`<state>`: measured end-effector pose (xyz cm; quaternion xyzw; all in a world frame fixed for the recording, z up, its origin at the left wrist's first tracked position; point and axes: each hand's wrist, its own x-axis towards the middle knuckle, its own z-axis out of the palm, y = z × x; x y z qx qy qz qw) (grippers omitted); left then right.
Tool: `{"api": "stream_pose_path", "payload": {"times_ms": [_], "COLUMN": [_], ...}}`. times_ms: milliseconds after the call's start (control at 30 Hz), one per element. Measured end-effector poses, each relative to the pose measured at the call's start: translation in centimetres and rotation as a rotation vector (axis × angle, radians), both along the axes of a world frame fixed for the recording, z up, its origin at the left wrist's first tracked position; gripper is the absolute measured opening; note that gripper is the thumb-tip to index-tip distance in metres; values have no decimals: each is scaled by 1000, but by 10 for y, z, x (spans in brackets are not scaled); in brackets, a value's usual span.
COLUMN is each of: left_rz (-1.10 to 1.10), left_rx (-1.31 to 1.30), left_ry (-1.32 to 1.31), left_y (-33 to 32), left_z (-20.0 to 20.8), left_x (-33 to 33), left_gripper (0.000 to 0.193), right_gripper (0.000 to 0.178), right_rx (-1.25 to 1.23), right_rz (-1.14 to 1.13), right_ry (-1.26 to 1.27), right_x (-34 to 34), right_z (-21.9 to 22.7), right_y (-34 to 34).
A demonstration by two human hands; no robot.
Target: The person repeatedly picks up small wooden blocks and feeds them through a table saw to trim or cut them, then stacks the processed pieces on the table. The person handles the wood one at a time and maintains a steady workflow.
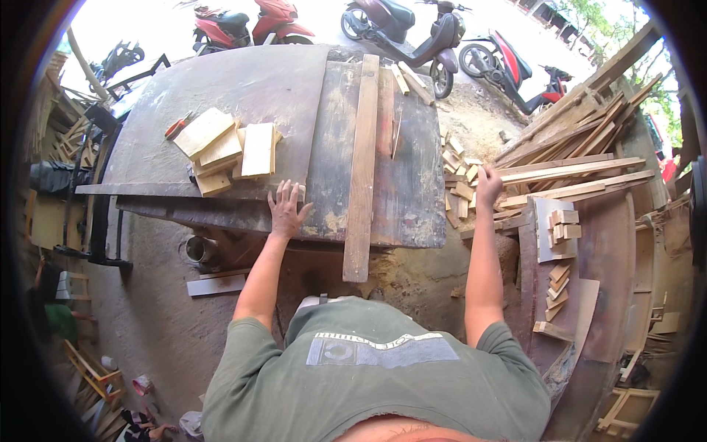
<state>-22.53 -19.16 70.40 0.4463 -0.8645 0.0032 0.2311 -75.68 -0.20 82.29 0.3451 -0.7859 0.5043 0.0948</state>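
My left hand [287, 208] lies with fingers spread on the near edge of the worktable [272, 96]. Beyond it, several pale wooden blocks [210, 144] are piled, with red-handled pliers [177, 127] at their left. To the right of this hand, a long brown plank [361, 155] runs across the table and juts past its near edge. My right hand [487, 186] is raised off the table's right side, fingers curled closed; whether anything is in them is hidden. Small wood offcuts [462, 190] show just left of it.
Long boards [574, 173] are stacked at the right. A side bench [604, 272] carries small blocks [565, 225] and a row of wood pieces [557, 291]. Scooters [412, 29] stand beyond the table. A metal pot [200, 250] sits under its near edge. Wooden frames [92, 372] lie lower left.
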Motion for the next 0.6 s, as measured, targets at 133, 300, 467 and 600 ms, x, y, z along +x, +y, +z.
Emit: {"api": "stream_pose_path", "payload": {"times_ms": [133,300,467,600], "left_rz": [-10,-22,-32,-13], "left_rx": [75,167,208,209], "left_ry": [50,86,121,124], "left_y": [-6,-4,-5,-9], "left_z": [-34,-31,-33,-36], "left_x": [1,0,2,7], "left_gripper": [80,83,84,84], "right_gripper": [29,37,52,58], "right_rx": [209,650,944,998], "right_rz": [33,-24,-150,-118], "right_ry": [91,38,94,81], "right_x": [4,24,39,55], "right_z": [52,49,18,10], "right_y": [-139,-256,-310,-332]}}
